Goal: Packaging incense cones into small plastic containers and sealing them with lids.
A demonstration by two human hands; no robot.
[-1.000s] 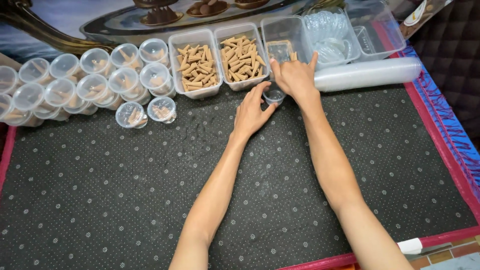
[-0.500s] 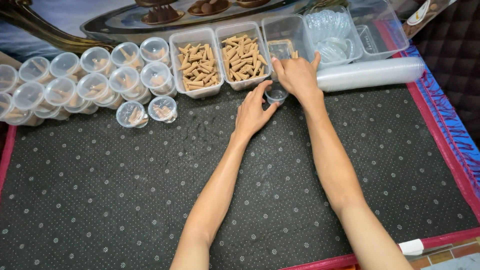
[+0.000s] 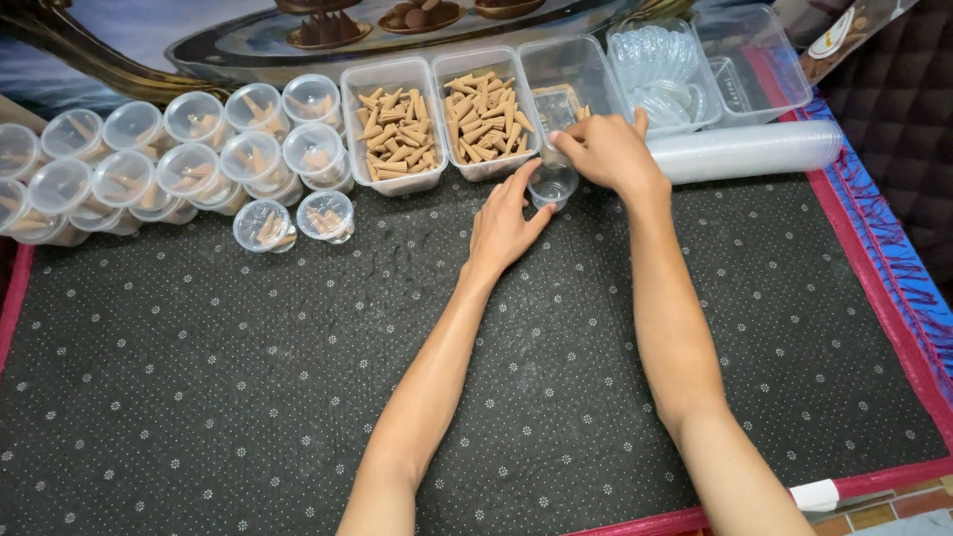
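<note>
My left hand (image 3: 504,223) cradles the small clear plastic cup (image 3: 552,185), empty; right hand (image 3: 606,151) pinches above it. Lidded filled cups (image 3: 179,149) crowd upper left.

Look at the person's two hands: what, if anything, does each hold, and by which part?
The left hand steadies a small clear cup by its side wall. The right hand is closed just above its rim; whether it grips anything cannot be told.
</note>
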